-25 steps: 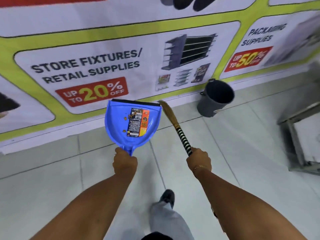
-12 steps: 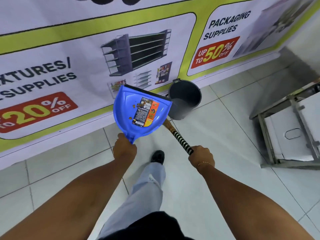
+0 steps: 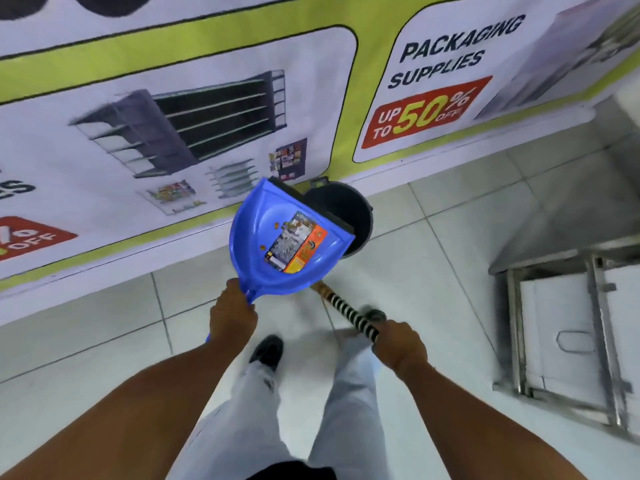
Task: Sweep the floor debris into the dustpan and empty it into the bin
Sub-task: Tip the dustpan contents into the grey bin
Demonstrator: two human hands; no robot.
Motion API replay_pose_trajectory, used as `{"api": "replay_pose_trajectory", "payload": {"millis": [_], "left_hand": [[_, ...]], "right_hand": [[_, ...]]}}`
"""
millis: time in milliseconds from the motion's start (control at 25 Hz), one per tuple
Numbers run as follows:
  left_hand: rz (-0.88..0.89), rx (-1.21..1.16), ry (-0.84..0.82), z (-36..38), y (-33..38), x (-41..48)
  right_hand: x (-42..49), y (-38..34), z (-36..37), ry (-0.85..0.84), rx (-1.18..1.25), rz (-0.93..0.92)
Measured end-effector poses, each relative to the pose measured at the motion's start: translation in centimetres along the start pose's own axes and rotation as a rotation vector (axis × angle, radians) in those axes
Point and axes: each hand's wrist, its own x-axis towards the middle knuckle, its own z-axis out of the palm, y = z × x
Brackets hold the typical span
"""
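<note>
The person stands on pale floor tiles [image 3: 450, 289] facing a printed banner [image 3: 207, 81] along the wall, both arms stretched forward. The left hand [image 3: 232, 318] has its fingers wrapped tight round the handle of a blue dustpan [image 3: 273, 237], which is lifted off the floor and tipped, its black front lip pointing toward one o'clock. Inside the pan lies a flattened wrapper [image 3: 294, 245], orange and grey, with a few small brown crumbs [image 3: 277, 225] scattered just beside it at ten o'clock. The pan's lip overlaps the rim of a dark round bin [image 3: 349, 209], which stands on the floor against the foot of the banner, at one o'clock from the pan; whether the lip touches the rim, I cannot tell.

The right hand [image 3: 400, 346] is clenched round a broom [image 3: 349, 315] with a black-and-white striped handle. The handle runs toward eleven o'clock from that hand and disappears under the dustpan, so the bristle end is hidden.

Below, light trousers and a dark shoe [image 3: 266, 349] show between the arms, a second shoe blurred beside the right hand. At three o'clock, well apart from the bin, a metal frame [image 3: 595, 341] holding a white panel rests on the tiles.
</note>
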Motion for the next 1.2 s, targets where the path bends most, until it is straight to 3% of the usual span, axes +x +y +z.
{"api": "replay_pose_trajectory", "payload": {"millis": [320,520,840,1200], "left_hand": [[-0.241,-0.016,-0.029,10.1,9.9,4.5],[-0.265,0.053,-0.078,14.9,12.3,9.0],[-0.06,0.408,-0.146,17.1,15.3,15.3],[0.037,0.65,-0.248,16.7,18.2,18.3]], "right_hand": [[13.7,4.2,-7.6,-0.099,-0.337,-0.233],[19.9,5.8,-7.3,-0.134,-0.48,-0.258],[25.3,7.8,-7.0,-0.152,-0.557,-0.197],[27.1,6.0,-7.3,-0.182,-0.595,-0.215]]}}
